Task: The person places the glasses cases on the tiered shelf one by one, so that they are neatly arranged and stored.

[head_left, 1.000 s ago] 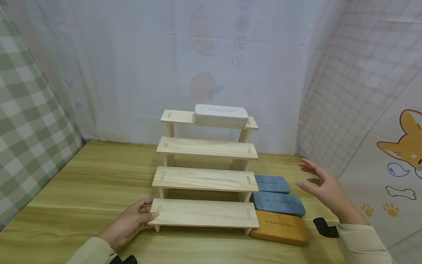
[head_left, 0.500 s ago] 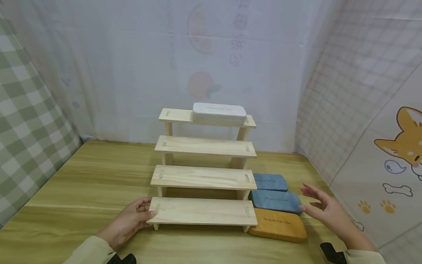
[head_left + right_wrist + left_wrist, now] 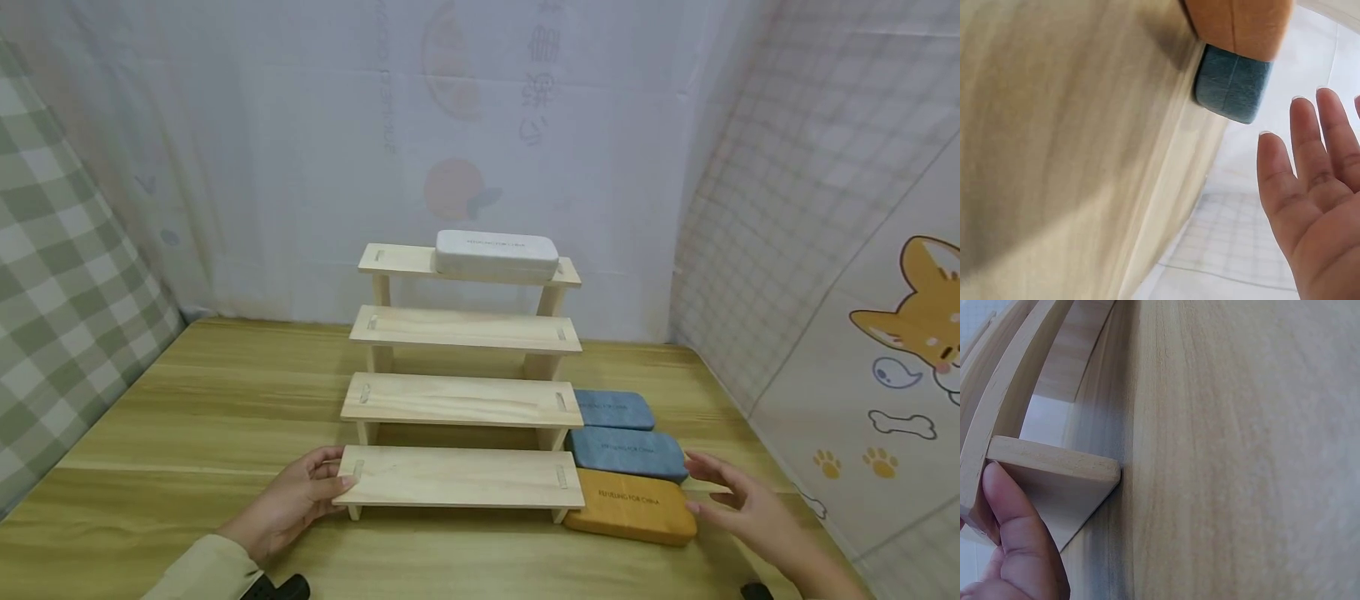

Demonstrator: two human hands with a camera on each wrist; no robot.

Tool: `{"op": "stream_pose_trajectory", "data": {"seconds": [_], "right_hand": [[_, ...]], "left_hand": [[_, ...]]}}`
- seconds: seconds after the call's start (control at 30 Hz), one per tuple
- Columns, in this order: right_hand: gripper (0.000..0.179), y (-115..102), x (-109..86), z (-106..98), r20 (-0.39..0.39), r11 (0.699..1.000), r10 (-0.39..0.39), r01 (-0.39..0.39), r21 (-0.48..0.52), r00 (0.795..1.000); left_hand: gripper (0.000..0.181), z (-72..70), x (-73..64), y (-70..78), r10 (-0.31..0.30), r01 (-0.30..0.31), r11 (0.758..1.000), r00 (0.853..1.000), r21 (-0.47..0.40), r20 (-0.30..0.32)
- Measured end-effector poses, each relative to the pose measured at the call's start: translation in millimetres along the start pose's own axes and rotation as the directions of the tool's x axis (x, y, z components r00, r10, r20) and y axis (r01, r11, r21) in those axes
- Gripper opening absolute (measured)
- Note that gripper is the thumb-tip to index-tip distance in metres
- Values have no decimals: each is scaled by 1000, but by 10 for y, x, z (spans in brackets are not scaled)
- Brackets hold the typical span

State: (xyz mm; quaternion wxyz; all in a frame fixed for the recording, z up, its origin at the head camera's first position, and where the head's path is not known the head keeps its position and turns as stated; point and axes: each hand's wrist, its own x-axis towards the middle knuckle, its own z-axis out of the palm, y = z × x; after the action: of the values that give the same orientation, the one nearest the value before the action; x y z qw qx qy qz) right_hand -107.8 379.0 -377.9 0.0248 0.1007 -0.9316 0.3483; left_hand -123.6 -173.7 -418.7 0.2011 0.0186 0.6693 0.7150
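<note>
A stepped wooden stand [image 3: 465,477] with several shelves is in the middle of the head view. My left hand [image 3: 288,504] grips the left end of its lowest shelf; the left wrist view shows a digit [image 3: 1025,537] against the board beside the stand's leg [image 3: 1054,459]. My right hand [image 3: 757,512] is just right of a mustard-orange glasses case [image 3: 630,507], fingers spread and holding nothing. Behind that case lie two blue glasses cases [image 3: 633,454]. In the right wrist view the open palm [image 3: 1329,212] is apart from the orange case [image 3: 1241,25] and a blue one [image 3: 1235,84].
A white glasses case [image 3: 497,254] lies on the top shelf, toward its right end. The wood-grain table [image 3: 225,400] reaches back to a white curtain [image 3: 300,167]. Green checked cloth [image 3: 75,275] bounds the left, a printed sheet [image 3: 810,317] the right.
My right hand has come down toward the front, from beside the rear blue case to beside the orange one. My left hand keeps its grip on the lowest shelf.
</note>
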Motion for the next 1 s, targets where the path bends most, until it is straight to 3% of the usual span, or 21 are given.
{"op": "stream_pose_trajectory", "data": {"seconds": [0.33,0.77,1.0], "right_hand": [[61,15,-42,12,137,995,95,-98,12,986],[64,150,-17,57,248,996,83,-83,-9,965],[68,161,7,83,257,997,73,-71,-17,964]], "left_hand": [[68,0,0,0,8,-8,1000,1000,-5,11],[69,17,-4,4,3,-3,1000,1000,-11,-3],[68,18,-12,12,-1,1,1000,1000,1,-4]]}}
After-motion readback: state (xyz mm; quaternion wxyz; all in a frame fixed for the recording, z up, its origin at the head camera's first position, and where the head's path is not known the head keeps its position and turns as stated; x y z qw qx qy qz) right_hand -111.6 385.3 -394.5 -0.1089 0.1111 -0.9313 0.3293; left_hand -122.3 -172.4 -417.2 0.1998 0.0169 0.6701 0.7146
